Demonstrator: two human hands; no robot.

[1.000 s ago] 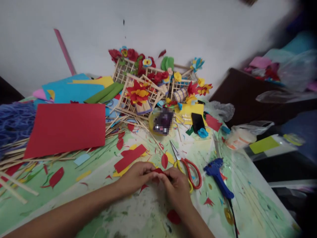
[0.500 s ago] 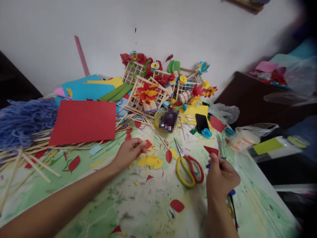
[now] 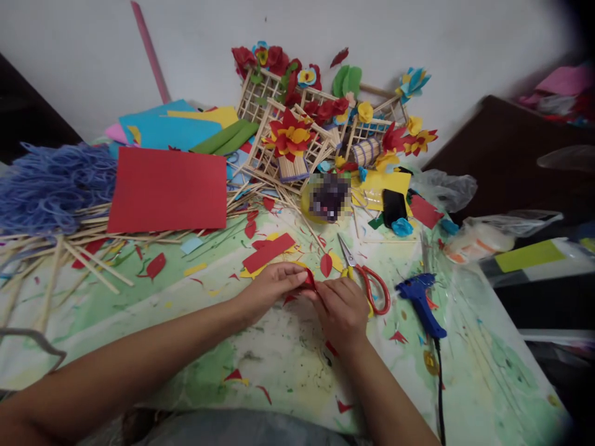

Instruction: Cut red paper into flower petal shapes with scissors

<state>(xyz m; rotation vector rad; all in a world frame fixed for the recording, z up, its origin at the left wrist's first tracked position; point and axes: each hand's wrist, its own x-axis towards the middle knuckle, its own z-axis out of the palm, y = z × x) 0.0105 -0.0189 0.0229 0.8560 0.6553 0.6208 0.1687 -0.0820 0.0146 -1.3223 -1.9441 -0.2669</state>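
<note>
My left hand (image 3: 279,286) and my right hand (image 3: 343,308) meet above the middle of the table, both pinching a small red paper piece (image 3: 308,280) between their fingertips. Much of the piece is hidden by the fingers. Just beyond my left hand, a red paper strip (image 3: 268,253) lies over yellow cut pieces. Scissors (image 3: 372,288) with one red and one yellow handle lie open behind my right hand, which partly covers them. To the right rests a blue glue gun (image 3: 422,303) with a black cord.
Stick frames with paper flowers (image 3: 288,139) stand at the back. A red sheet (image 3: 168,191) lies on sticks beside a blue string heap (image 3: 56,186). A black phone (image 3: 394,207) and a plastic-wrapped container (image 3: 478,240) are at right; red scraps dot the tablecloth (image 3: 204,371).
My hands have come together, my right hand moving left with its red piece. A red strip now shows on the yellow pieces, and the glue gun is uncovered. The view has tilted down.
</note>
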